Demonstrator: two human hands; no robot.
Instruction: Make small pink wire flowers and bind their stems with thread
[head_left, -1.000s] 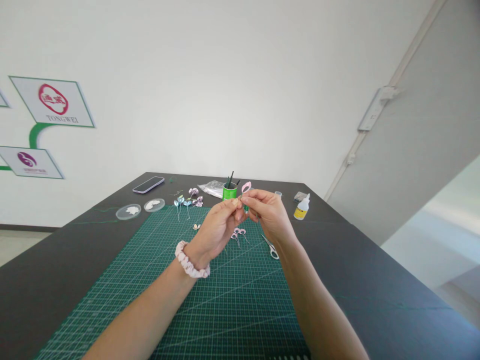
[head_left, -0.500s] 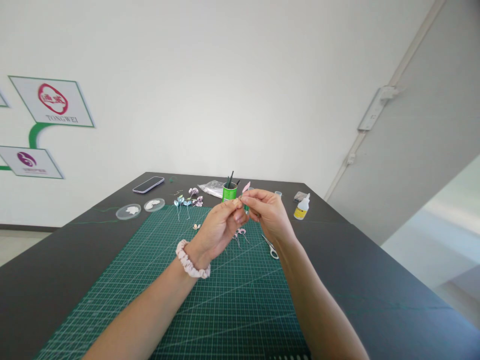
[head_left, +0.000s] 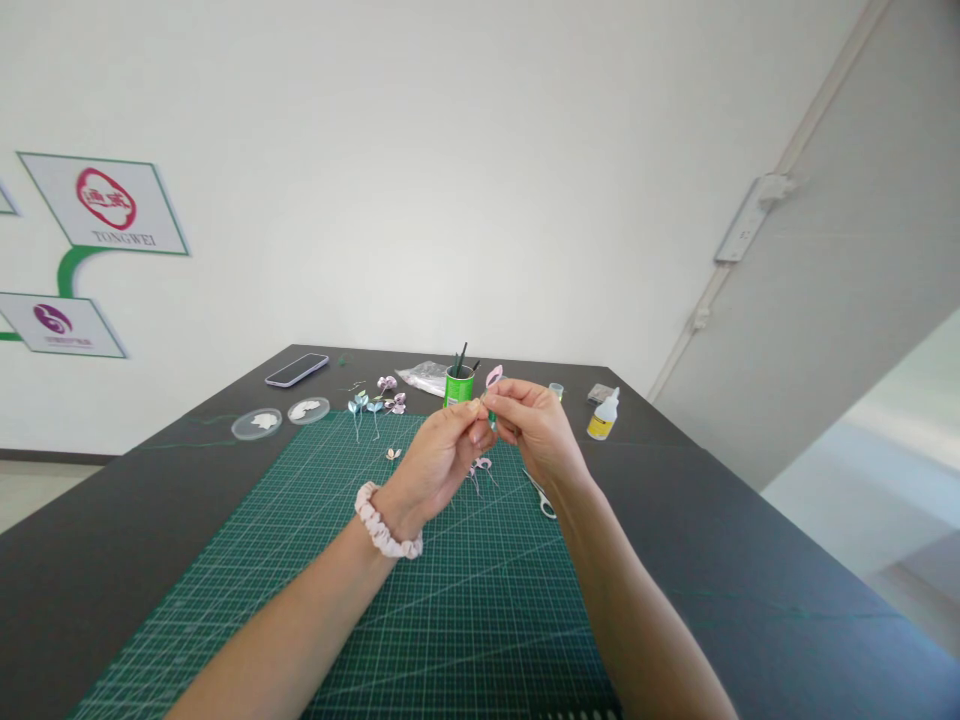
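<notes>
A small pink petal (head_left: 494,375) stands up from my pinched fingertips, its thin stem mostly hidden by them. My left hand (head_left: 435,458), with a pale scrunchie (head_left: 382,528) round the wrist, is closed on the stem from the left. From the other side my right hand (head_left: 541,428) pinches the same stem, the fingertips of both hands almost touching. Below them, pink petals on wires (head_left: 481,464) lie on the green cutting mat (head_left: 360,600), partly covered by my left hand. White-handled scissors (head_left: 546,503) rest beside my right wrist.
Behind my hands stands a green can (head_left: 458,386) of tools. Blue wire-stemmed petals (head_left: 361,402) and purple flowers (head_left: 387,383) lie left of it. Two clear dishes (head_left: 256,424), a phone (head_left: 298,369), a plastic bag (head_left: 424,378) and a glue bottle (head_left: 604,415) are farther out.
The pink petal has turned between my fingers and now shows a broader, looped outline. Both hands stay in nearly the same place.
</notes>
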